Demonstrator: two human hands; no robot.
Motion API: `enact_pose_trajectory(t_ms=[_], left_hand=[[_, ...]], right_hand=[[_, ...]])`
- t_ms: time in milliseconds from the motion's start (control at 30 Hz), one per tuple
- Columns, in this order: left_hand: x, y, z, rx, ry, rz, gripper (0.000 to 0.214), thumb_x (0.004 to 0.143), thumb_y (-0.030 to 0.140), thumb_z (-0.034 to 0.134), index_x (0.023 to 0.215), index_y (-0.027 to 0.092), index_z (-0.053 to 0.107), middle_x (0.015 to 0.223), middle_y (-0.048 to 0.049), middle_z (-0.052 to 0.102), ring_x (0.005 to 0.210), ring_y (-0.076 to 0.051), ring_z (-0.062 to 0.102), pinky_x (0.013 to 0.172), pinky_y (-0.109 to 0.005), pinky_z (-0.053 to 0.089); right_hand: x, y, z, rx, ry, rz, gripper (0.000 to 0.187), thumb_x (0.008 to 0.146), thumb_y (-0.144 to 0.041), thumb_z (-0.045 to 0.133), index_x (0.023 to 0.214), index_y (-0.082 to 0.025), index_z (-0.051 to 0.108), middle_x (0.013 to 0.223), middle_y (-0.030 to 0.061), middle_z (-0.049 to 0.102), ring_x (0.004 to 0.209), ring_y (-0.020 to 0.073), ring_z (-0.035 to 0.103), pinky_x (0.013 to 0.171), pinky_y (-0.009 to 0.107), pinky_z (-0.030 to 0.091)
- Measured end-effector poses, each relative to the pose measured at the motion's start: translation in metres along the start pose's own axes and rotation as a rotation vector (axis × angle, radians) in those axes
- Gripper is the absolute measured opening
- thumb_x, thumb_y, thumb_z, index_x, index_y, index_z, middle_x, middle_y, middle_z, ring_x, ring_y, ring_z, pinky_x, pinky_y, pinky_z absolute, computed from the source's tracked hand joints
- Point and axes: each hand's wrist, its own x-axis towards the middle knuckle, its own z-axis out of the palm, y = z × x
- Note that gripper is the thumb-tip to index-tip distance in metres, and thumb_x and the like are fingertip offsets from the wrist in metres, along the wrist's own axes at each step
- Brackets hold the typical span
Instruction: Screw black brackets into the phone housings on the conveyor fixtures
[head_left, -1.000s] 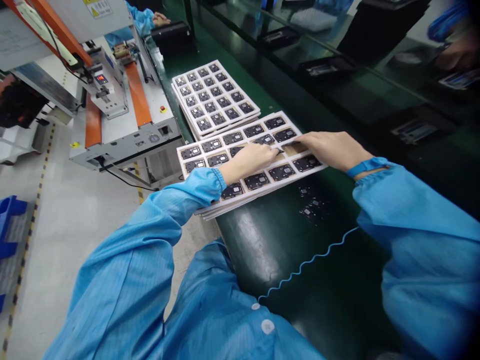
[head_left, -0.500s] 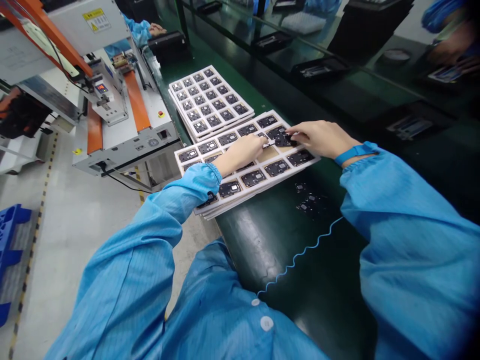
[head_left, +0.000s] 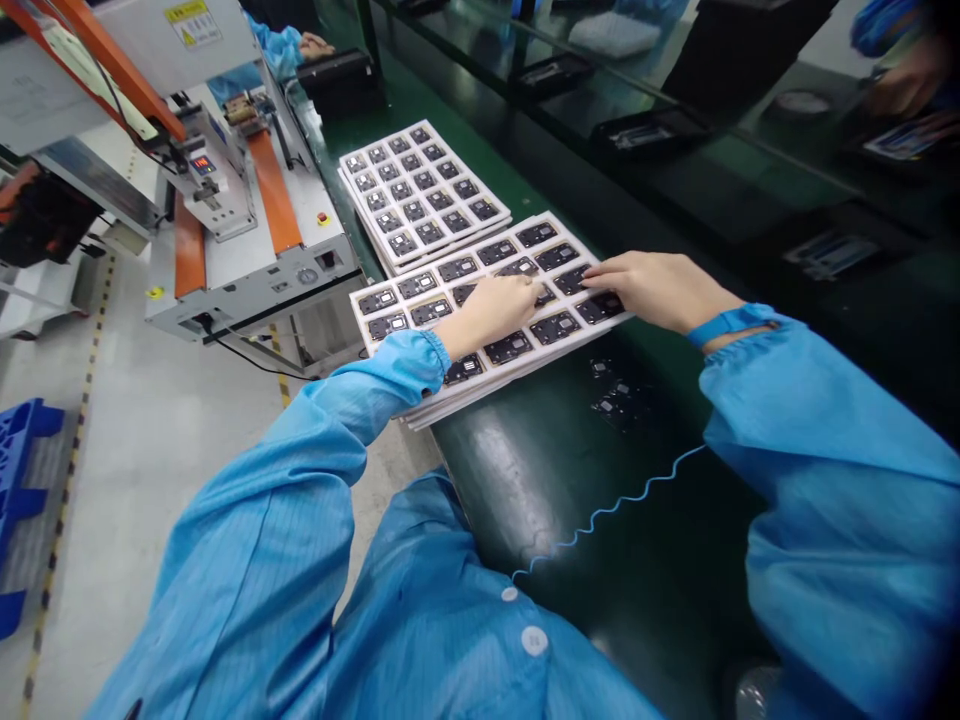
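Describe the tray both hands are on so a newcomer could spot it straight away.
Start at the dark green belt. Two white tray stacks lie on it; take the nearer tray, under the left hand and right hand. Its dark parts are bigger and fewer than those in the farther tray.

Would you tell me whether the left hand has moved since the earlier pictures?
No, hardly: against the near tray, the left hand stays with its fingertips over the same pocket.
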Motion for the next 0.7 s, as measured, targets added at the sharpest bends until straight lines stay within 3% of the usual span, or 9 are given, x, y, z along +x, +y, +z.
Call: enact_pose_trajectory(t_ms=[100, 200, 300, 400, 533, 700], left_hand=[[-0.01, 0.017, -0.003, 0.054, -0.049, -0.036, 0.039, 0.107, 0.015, 0.042, 0.119, 0.006, 0.078, 0.124, -0.0234, 0.077, 0.116, -0.035, 0.075, 0.092, -0.045, 0.056], [-0.033, 0.031, -0.014, 0.081, -0.076, -0.051, 0.038, 0.109, 0.017, 0.043, 0.125, 0.005, 0.075, 0.134, -0.0236, 0.073, 0.124, -0.034, 0.071, 0.098, -0.045, 0.055], [-0.065, 0.039, -0.024, 0.089, -0.126, -0.046, 0.034, 0.11, 0.02, 0.046, 0.128, 0.007, 0.072, 0.13, -0.0204, 0.073, 0.115, -0.031, 0.073, 0.09, -0.041, 0.057], [-0.088, 0.04, -0.026, 0.099, -0.183, -0.068, 0.034, 0.112, 0.022, 0.044, 0.121, 0.007, 0.073, 0.122, -0.0187, 0.075, 0.106, -0.03, 0.076, 0.081, -0.04, 0.058], [-0.091, 0.036, -0.022, 0.111, -0.204, -0.081, 0.033, 0.112, 0.016, 0.042, 0.122, 0.008, 0.072, 0.124, -0.0176, 0.075, 0.111, -0.029, 0.075, 0.085, -0.038, 0.058], [-0.086, 0.036, -0.021, 0.127, -0.214, -0.063, 0.034, 0.112, 0.018, 0.044, 0.132, 0.008, 0.069, 0.125, -0.0181, 0.076, 0.115, -0.031, 0.076, 0.087, -0.04, 0.059]], right_hand=[[-0.022, 0.002, -0.005, -0.016, -0.021, -0.008, 0.049, 0.106, -0.023, 0.04, 0.141, -0.022, 0.074, 0.153, 0.0083, 0.066, 0.132, 0.0299, 0.066, 0.091, 0.042, 0.059], [-0.038, 0.005, -0.01, -0.04, -0.064, -0.012, 0.048, 0.109, -0.03, 0.042, 0.148, -0.026, 0.069, 0.161, 0.0063, 0.06, 0.126, 0.0306, 0.069, 0.08, 0.039, 0.056], [-0.043, 0.008, -0.014, -0.137, -0.151, -0.052, 0.05, 0.111, -0.033, 0.043, 0.159, -0.031, 0.058, 0.17, 0.0047, 0.049, 0.117, 0.0303, 0.072, 0.073, 0.038, 0.054], [-0.044, 0.008, -0.016, -0.204, -0.201, -0.107, 0.052, 0.111, -0.04, 0.05, 0.162, -0.031, 0.055, 0.175, 0.0069, 0.042, 0.124, 0.0349, 0.071, 0.073, 0.043, 0.058], [-0.046, 0.008, -0.016, -0.203, -0.206, -0.169, 0.051, 0.11, -0.034, 0.049, 0.161, -0.028, 0.056, 0.177, 0.0069, 0.036, 0.139, 0.0364, 0.064, 0.081, 0.048, 0.063], [-0.045, 0.008, -0.013, -0.252, -0.189, -0.238, 0.051, 0.11, -0.035, 0.049, 0.159, -0.022, 0.057, 0.178, 0.0109, 0.034, 0.127, 0.0359, 0.068, 0.086, 0.051, 0.063]])
